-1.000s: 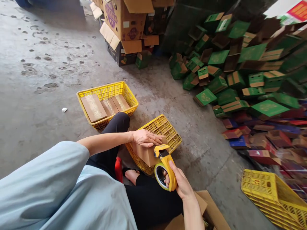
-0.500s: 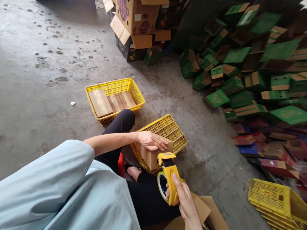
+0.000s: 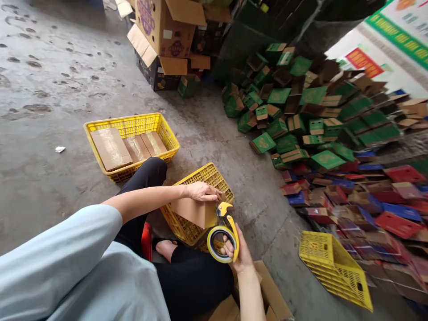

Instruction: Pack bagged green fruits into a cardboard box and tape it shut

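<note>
Turning since the earlier frame, our right hand [image 3: 241, 252] now shows the round side of the tape dispenser [image 3: 234, 234], fingers curled through its roll; its head is by the box's nearest end, though we can't quite tell whether they touch. Our left hand [image 3: 202, 191] presses flat on the box [image 3: 192, 211], fingers together, atop the upturned basket [image 3: 217, 178]. Beyond that hand the basket's grid lies bare to its edge, with open floor [image 3: 264, 209] to the right. Our knee [image 3: 150, 169] and the basket of taped boxes [image 3: 129, 120] stand left of it; an open carton [image 3: 272, 290] sits beside our right forearm.
</note>
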Motion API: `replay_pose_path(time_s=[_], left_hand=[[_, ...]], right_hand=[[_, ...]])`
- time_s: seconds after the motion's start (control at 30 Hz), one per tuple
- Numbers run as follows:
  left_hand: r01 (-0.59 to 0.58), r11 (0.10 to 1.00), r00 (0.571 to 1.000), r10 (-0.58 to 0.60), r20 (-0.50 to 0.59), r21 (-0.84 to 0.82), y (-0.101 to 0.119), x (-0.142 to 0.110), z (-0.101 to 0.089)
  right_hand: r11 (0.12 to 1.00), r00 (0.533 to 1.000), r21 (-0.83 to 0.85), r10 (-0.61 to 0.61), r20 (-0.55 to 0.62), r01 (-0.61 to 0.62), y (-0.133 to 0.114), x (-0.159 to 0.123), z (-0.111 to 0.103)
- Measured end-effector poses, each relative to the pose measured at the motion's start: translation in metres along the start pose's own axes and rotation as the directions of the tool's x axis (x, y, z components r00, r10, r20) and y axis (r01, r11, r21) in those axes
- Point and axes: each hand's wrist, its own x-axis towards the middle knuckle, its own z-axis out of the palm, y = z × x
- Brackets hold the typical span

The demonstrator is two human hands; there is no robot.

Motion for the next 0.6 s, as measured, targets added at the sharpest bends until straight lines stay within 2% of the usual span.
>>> replay_pose_path(time_s=[0.17, 0.3, 0.47, 0.6], left_hand=[[0.090, 0.993, 0.993, -0.095, -0.065, -0.070, -0.004, 0.007, 0.003], [0.066, 0.994, 0.990, -0.077, -0.118, -0.092, -0.006, 0.008, 0.007], [0.033, 0.990, 0.993, -0.049, -0.111, -0.138, -0.008, 0.005, 0.005], [-0.010, 0.989, 0.995, -0.005, -0.101, -0.147, -0.008, -0.001, 0.001]], right_hand=[[1.000, 1.000, -0.021, 0.003, -0.009, -0.003, -0.006, 0.002, 0.001], [0.996, 1.000, 0.091, 0.016, -0.008, -0.015, -0.002, 0.004, 0.004], [0.971, 0.999, 0.237, 0.016, -0.051, -0.004, 0.002, 0.002, 0.014], [0.970, 0.997, 0.242, -0.014, -0.074, 0.032, 0.003, -0.004, 0.024]])
